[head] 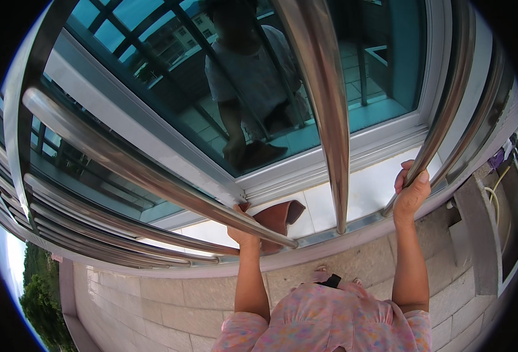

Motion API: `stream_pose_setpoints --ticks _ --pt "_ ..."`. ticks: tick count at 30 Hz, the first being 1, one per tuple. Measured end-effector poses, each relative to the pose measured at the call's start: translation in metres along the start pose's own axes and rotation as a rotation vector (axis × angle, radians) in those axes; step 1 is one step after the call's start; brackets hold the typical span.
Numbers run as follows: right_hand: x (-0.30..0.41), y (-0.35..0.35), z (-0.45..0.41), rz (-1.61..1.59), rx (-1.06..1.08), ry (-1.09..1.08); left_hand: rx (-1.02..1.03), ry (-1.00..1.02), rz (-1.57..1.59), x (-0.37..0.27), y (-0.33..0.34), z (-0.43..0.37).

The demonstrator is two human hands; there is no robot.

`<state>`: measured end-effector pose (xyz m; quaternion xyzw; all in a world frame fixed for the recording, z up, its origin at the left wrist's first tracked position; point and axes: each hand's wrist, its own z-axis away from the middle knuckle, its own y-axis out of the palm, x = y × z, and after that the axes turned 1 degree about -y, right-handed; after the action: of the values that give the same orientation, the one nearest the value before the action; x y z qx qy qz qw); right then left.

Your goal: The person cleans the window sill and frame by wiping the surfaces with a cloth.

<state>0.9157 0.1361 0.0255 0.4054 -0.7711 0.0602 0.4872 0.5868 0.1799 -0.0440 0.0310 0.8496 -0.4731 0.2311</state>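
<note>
My left hand (242, 231) reaches between the stainless steel window bars and holds a brown cloth (273, 218) over the white tiled sill (318, 207). A slanting bar (171, 174) passes in front of this hand and hides part of the fingers. The cloth's right end is folded and stands up off the tiles. Farther right, my right hand (412, 193) is wrapped around another steel bar (437, 127). Behind the bars is a window with dark tinted glass (259, 88) and a pale metal frame (285, 167). A person is reflected in the glass.
More upright bars, one of them a thick middle bar (329, 110), rise from the bottom rail (356, 229). Below lies a tiled floor (188, 299). A stone-like basin or counter (479, 229) with a yellowish hose (496, 198) stands at the right.
</note>
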Motion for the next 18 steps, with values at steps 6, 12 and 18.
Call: stream_pose_setpoints --ticks 6,12,18 --pt "-0.002 -0.002 0.000 -0.009 -0.004 0.027 -0.002 -0.071 -0.084 -0.009 -0.001 0.006" --pt "-0.004 -0.002 0.000 -0.027 -0.008 0.037 -0.038 0.039 0.040 -0.011 0.000 0.015" --pt "-0.003 -0.002 -0.002 -0.027 -0.004 0.037 -0.032 -0.053 -0.045 -0.002 0.007 0.009"
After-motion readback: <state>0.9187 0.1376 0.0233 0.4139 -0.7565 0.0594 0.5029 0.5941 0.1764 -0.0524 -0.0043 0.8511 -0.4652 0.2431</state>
